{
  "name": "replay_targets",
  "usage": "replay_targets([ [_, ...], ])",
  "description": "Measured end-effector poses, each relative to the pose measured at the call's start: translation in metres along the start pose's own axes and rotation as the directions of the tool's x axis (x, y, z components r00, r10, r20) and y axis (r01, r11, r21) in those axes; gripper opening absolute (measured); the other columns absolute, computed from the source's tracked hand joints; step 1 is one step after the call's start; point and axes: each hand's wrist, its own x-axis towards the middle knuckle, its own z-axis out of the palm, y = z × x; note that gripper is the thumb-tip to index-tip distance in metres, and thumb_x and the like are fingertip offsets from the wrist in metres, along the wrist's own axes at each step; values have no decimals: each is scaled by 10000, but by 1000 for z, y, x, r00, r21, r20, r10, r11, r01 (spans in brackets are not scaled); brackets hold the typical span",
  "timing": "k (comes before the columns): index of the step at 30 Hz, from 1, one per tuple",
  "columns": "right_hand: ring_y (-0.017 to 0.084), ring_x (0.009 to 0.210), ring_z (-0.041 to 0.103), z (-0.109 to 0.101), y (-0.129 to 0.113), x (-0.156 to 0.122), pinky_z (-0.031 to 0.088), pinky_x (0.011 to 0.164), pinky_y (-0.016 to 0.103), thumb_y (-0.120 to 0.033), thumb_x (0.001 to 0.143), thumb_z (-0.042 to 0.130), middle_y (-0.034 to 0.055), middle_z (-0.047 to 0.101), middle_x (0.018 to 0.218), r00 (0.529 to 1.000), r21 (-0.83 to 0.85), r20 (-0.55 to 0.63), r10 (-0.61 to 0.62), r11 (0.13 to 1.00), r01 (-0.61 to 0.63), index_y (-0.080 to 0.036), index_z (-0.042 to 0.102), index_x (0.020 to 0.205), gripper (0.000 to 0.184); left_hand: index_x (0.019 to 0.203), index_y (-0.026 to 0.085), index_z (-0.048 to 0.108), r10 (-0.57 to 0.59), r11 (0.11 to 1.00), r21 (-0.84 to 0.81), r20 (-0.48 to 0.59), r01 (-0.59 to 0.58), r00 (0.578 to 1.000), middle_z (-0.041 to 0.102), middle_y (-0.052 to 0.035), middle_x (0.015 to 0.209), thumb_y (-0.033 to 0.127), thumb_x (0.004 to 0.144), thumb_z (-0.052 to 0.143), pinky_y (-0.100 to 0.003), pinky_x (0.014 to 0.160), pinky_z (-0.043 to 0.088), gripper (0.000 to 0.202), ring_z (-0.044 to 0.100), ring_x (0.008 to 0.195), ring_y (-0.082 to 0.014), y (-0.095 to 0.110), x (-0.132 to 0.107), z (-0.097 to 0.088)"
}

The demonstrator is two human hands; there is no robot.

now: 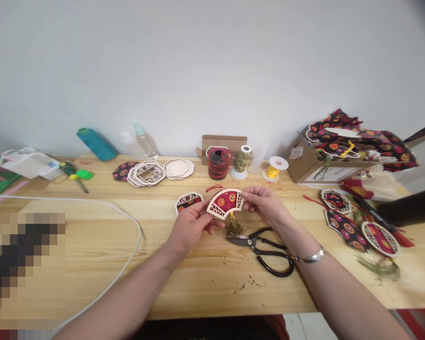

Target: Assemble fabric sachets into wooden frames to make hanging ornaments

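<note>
A red fan ornament (225,202) is held up just beyond the scissors (250,242), slightly to their left. The left hand (194,222) pinches its left end between thumb and fingers; the right hand (264,203) pinches its right end the same way. A green tassel (235,227) hangs below it, beside the scissors' blades; whether they touch, I cannot tell. A black panel (189,200) lies left of the scissors and beyond them, partly behind the left hand. Dark scraps (247,284) lie on the table (156,283) nearer than the scissors. Farther beyond the scissors stand spools of red cord (218,167), green thread (242,160) and yellow thread (275,169). Well to the scissors' right lies an oval ornament (380,238).
</note>
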Motion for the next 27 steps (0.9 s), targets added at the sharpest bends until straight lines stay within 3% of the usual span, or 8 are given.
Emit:
replay_targets([
  [10,65,420,530,-1,1,1,350,411,174,-422,489,860,-9,629,464,1000,38,5,-3,999,3,-145,651,677,394,1051,159,699,-25,994,-106,76,33,997,746,-67,867,251,714,711,-196,479,438,350,713,674,-185,7,-4,0],
  [18,62,430,535,2,-1,-1,371,432,176,-407,501,860,-8,642,477,1000,40,20,-23,999,22,-151,650,665,369,954,147,711,9,1000,30,-36,-8,999,731,-44,779,335,755,714,-184,457,421,274,689,597,-143,5,-2,3],
  [27,61,449,547,4,-3,-4,398,458,181,-367,552,847,-15,652,527,999,51,45,-27,998,25,-151,663,705,323,856,142,711,-29,999,-26,-93,27,995,705,-11,653,317,717,734,-172,436,377,224,655,524,-116,7,-1,3],
])
